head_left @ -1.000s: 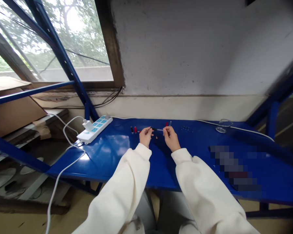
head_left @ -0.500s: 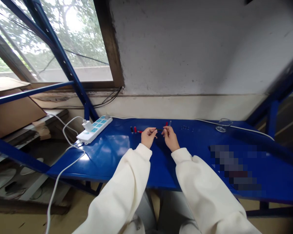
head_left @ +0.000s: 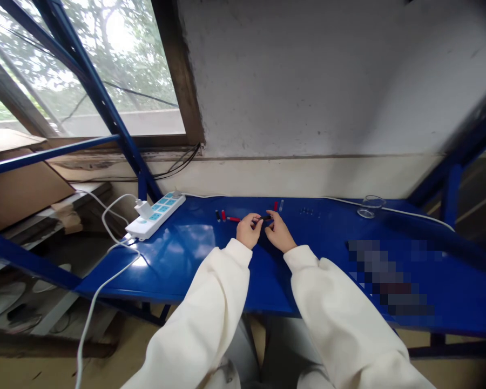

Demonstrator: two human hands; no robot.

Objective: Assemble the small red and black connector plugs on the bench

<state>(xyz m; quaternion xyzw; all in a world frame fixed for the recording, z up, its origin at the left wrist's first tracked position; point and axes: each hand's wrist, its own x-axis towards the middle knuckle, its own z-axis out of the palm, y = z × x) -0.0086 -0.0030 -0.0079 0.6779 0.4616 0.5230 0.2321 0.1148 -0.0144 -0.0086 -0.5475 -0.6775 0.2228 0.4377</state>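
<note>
My left hand point(head_left: 249, 229) and my right hand point(head_left: 279, 232) are close together over the blue table point(head_left: 194, 254), both in white sleeves. Each pinches one end of a small dark pen-like piece point(head_left: 264, 218) held between them. Just left of my left hand lie a red piece point(head_left: 234, 219), a short red cap point(head_left: 223, 215) and a dark cap point(head_left: 217, 215). Behind my right hand stand a red cap point(head_left: 275, 206) and a clear cap point(head_left: 281, 205).
A white power strip point(head_left: 156, 214) with a plugged-in charger and white cable point(head_left: 105, 270) lies at the table's left. Several tiny dark parts point(head_left: 306, 211) and a clear glass dish point(head_left: 367, 209) lie toward the back right. The wall and window are behind.
My hands have come closer together, and the dark piece between them looks shorter. The camera has shifted slightly.
</note>
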